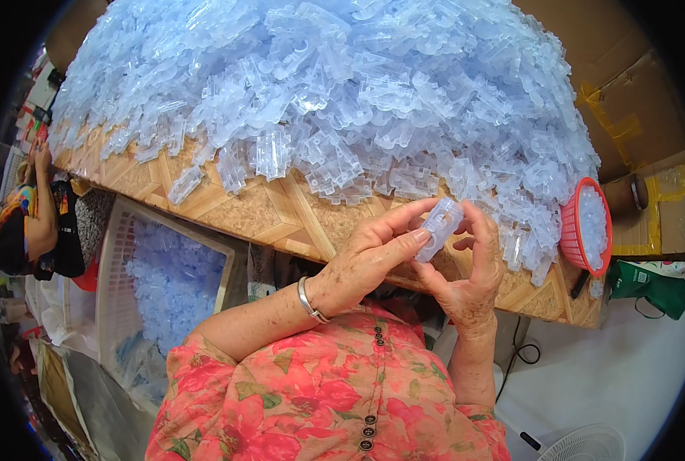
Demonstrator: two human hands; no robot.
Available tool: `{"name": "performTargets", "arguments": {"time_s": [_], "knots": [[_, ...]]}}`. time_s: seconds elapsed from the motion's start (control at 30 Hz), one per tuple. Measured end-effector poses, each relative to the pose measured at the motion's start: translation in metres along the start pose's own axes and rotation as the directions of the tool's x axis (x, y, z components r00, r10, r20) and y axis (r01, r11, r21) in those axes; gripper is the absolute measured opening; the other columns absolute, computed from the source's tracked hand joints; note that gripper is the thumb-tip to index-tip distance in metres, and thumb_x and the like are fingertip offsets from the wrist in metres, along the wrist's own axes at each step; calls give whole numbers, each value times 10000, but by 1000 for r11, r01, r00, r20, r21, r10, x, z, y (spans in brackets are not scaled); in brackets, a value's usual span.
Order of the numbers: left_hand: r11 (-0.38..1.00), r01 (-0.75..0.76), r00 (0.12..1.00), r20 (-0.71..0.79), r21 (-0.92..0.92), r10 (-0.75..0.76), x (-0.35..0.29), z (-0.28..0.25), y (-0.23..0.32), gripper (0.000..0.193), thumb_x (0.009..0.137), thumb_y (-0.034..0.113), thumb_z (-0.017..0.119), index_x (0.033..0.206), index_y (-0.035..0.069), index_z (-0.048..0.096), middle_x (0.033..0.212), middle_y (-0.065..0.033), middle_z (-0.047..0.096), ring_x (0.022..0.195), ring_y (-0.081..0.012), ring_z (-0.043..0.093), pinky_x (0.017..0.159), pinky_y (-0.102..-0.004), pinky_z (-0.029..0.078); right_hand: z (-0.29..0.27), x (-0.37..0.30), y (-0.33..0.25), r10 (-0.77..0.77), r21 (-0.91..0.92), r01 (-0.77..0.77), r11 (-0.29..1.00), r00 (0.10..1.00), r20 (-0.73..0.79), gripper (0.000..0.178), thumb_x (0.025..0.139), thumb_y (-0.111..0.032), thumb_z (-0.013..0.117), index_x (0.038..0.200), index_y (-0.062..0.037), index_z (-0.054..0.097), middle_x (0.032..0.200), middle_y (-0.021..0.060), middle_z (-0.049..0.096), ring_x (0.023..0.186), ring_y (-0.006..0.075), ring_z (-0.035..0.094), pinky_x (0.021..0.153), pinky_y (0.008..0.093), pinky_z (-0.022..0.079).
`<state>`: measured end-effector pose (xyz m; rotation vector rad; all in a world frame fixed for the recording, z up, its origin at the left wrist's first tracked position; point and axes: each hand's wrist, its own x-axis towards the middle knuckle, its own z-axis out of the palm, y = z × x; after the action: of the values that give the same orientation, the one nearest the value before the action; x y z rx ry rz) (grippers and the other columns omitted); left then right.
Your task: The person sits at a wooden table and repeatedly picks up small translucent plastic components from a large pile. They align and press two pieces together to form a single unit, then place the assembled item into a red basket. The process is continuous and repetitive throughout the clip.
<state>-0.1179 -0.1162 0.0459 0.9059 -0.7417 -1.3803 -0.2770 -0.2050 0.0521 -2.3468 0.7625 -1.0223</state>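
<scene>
Between my two hands, in front of my chest, is a small clear plastic piece point(441, 224), tilted. My left hand point(381, 242) pinches it from the left with thumb and fingers. My right hand point(469, 276) grips its other side, with the fingertips at its top and the thumb near its lower end. Just beyond my hands a large heap of similar translucent plastic pieces point(342, 84) covers most of the table. Several loose pieces lie along the heap's near edge, on the wood-patterned tabletop point(281, 219).
A red basket point(571, 219) with pale pieces stands at the table's right end. A white crate point(112, 292) of bluish pieces sits below the table at left. Cardboard boxes point(619, 92) are at far right, a green bag point(653, 288) below them. Another person point(31, 223) works at far left.
</scene>
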Motion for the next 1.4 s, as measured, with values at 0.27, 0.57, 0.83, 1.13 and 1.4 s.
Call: {"name": "performTargets", "arguments": {"time_s": [0.27, 0.57, 0.83, 1.13, 1.4], "knots": [[1000, 29, 998, 53, -8, -29, -3, 3, 6, 496, 1069, 213, 529, 1534, 62, 445, 1345, -18, 599, 1113, -64, 580, 922, -251, 515, -2, -4, 7, -35, -17, 35, 999, 999, 18, 861, 658, -186, 909, 1419, -79, 521, 1250, 144, 665, 1022, 275, 690, 761, 353, 570], [999, 43, 995, 94, 11, -44, -4, 3, 9, 515, 1073, 206, 529, 1561, 91, 411, 1340, -10, 600, 1133, -70, 583, 929, -239, 510, 1, -10, 12, -3, 84, 1, 996, 1000, 26, 859, 665, -207, 912, 1416, -63, 519, 1292, 136, 664, 1037, 254, 700, 769, 343, 578], [780, -397, 916, 268, 484, 299, 1, -9, -7, 551, 1091, 207, 467, 1591, 38, 312, 1516, -80, 472, 1293, -147, 503, 1060, -305, 468, 0, -16, 13, 47, 136, -50, 990, 999, 23, 885, 664, -211, 920, 1424, -30, 505, 1219, 126, 671, 949, 211, 699, 733, 311, 584], [997, 26, 979, 200, 69, -39, -3, -7, 6, 543, 1090, 238, 499, 1581, 59, 351, 1373, -65, 605, 1209, -125, 579, 1006, -288, 497, 4, -19, 12, 98, 207, -102, 973, 995, 33, 902, 665, -209, 907, 1444, -30, 488, 1128, 98, 675, 883, 179, 692, 726, 302, 586], [997, 74, 978, 191, 28, -78, -3, -6, 7, 547, 1084, 232, 513, 1576, 54, 355, 1359, -63, 611, 1198, -132, 591, 1009, -291, 503, 5, -20, 12, 114, 180, -120, 976, 992, 47, 889, 662, -218, 909, 1430, -25, 504, 1123, 104, 695, 873, 170, 696, 732, 291, 580]]}}
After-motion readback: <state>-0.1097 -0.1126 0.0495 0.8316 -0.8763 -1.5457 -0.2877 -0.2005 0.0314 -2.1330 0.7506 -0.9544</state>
